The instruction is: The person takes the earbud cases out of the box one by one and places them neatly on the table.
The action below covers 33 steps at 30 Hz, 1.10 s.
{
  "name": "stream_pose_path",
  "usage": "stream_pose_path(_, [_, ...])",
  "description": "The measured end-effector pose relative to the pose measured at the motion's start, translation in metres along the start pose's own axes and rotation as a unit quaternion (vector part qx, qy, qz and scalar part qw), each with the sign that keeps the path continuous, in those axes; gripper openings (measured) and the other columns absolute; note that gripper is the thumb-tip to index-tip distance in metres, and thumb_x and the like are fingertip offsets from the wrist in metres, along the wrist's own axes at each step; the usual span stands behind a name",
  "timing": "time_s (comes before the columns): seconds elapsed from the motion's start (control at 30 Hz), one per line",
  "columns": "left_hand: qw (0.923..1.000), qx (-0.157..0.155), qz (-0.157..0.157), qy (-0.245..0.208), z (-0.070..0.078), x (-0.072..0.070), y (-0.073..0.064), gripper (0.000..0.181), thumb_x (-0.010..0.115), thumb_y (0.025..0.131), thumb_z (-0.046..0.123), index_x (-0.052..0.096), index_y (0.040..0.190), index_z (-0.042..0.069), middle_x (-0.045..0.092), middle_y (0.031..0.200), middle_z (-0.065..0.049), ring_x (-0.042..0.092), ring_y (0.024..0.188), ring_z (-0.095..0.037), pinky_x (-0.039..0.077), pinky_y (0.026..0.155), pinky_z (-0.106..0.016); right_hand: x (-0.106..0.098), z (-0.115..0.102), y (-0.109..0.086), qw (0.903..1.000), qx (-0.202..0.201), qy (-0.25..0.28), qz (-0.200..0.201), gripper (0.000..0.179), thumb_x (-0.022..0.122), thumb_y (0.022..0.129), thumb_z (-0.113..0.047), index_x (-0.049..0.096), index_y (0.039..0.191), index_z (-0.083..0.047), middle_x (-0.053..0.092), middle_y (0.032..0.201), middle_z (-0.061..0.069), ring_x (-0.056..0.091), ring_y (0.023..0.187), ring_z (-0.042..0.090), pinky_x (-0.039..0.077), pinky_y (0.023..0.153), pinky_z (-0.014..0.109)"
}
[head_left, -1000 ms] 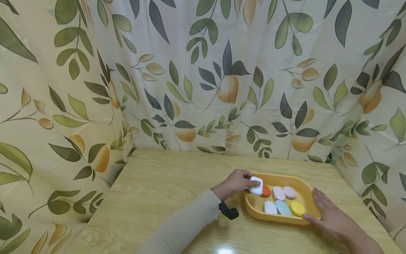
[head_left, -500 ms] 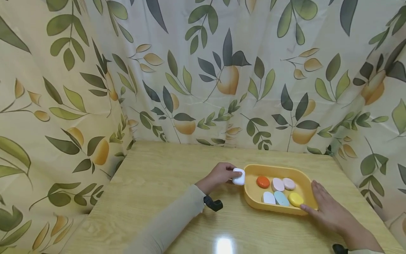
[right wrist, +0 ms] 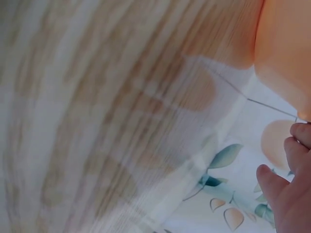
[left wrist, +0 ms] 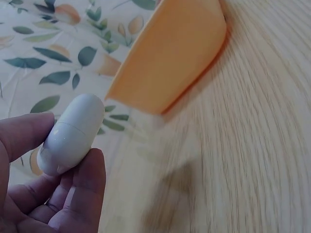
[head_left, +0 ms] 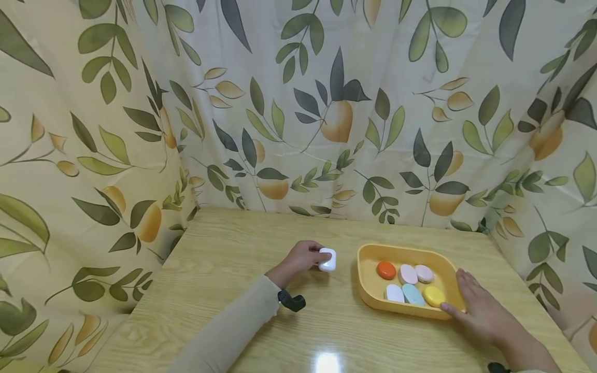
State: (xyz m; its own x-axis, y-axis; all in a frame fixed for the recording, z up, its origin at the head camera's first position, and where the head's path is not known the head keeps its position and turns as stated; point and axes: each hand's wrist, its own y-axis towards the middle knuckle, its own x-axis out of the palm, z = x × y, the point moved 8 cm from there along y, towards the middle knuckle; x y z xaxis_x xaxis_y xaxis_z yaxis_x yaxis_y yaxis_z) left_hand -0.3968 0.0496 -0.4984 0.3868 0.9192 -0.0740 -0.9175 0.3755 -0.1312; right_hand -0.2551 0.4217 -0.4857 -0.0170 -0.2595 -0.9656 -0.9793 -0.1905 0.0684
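Note:
My left hand (head_left: 298,260) pinches a white earbud case (head_left: 328,260) between thumb and fingers, held over the table to the left of the tray. In the left wrist view the case (left wrist: 73,133) shows glossy rounded sides and a lid seam, closed. A yellow-orange tray (head_left: 382,304) holds several smooth rounded pieces. Among them are an orange one (head_left: 386,270), a light blue one (head_left: 413,295) and a yellow one (head_left: 434,297). My right hand (head_left: 487,313) lies with extended fingers against the tray's right end, the thumb at its front corner.
The wood-grain table (head_left: 242,243) stretches to the left of the tray. A leaf-and-fruit patterned curtain (head_left: 303,155) encloses the back and both sides. A black wrist strap (head_left: 291,300) sits on the left wrist.
My left hand has carried the white earbud case leftward, from above the tray's left end out over the table. The right hand has stayed at the tray's right end.

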Motion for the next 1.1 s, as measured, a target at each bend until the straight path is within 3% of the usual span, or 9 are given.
stream_pose_path(0.2, [0.9994, 0.0, 0.017, 0.031, -0.008, -0.018, -0.004, 0.03, 0.076, 0.087, 0.017, 0.066, 0.107, -0.004, 0.065, 0.096, -0.009, 0.064, 0.084, -0.021, 0.058, 0.072, -0.035, 0.001, -0.001, -0.002, 0.9999, -0.006, -0.013, 0.007, 0.092, 0.049, 0.1, -0.048, 0.002, 0.148, 0.015, 0.008, 0.151, 0.039, 0.004, 0.14, 0.052, -0.021, 0.107, 0.03])
stream_pose_path(0.33, [0.9986, -0.005, 0.021, 0.049, -0.017, -0.03, -0.005, 0.031, 0.075, 0.088, 0.019, 0.066, 0.108, -0.002, 0.065, 0.096, -0.008, 0.064, 0.084, -0.021, 0.058, 0.071, -0.034, 0.002, -0.002, -0.004, 0.9995, -0.012, -0.027, 0.013, 0.09, 0.049, 0.1, -0.047, 0.004, 0.148, 0.015, 0.01, 0.151, 0.038, 0.003, 0.141, 0.05, -0.021, 0.109, 0.035])
stream_pose_path(0.47, [0.9986, -0.007, 0.018, 0.048, -0.023, -0.041, -0.008, 0.032, 0.075, 0.088, 0.02, 0.066, 0.109, -0.002, 0.066, 0.097, -0.008, 0.064, 0.085, -0.021, 0.058, 0.071, -0.033, 0.001, -0.001, -0.003, 0.9989, -0.014, -0.043, 0.012, 0.089, 0.047, 0.1, -0.048, 0.006, 0.148, 0.015, 0.013, 0.151, 0.038, 0.003, 0.141, 0.049, -0.019, 0.111, 0.043])
stream_pose_path(0.77, [0.9989, -0.008, 0.018, 0.043, -0.031, -0.068, -0.022, 0.036, 0.074, 0.089, 0.017, 0.063, 0.113, -0.007, 0.065, 0.102, -0.013, 0.065, 0.088, -0.023, 0.058, 0.074, -0.035, -0.006, -0.007, 0.0, 0.9967, -0.03, -0.072, 0.022, 0.087, 0.049, 0.099, -0.05, 0.016, 0.148, 0.014, 0.015, 0.154, 0.033, 0.001, 0.144, 0.043, -0.017, 0.113, 0.044])
stream_pose_path(1.1, [0.9982, -0.028, 0.025, 0.046, -0.049, -0.097, -0.036, 0.04, 0.074, 0.089, 0.021, 0.061, 0.116, -0.005, 0.065, 0.103, -0.012, 0.064, 0.089, -0.021, 0.057, 0.074, -0.034, -0.005, -0.009, -0.003, 0.9959, -0.047, -0.075, 0.02, 0.083, 0.049, 0.1, -0.045, 0.015, 0.147, 0.015, 0.009, 0.155, 0.031, 0.0, 0.144, 0.041, -0.017, 0.113, 0.035])
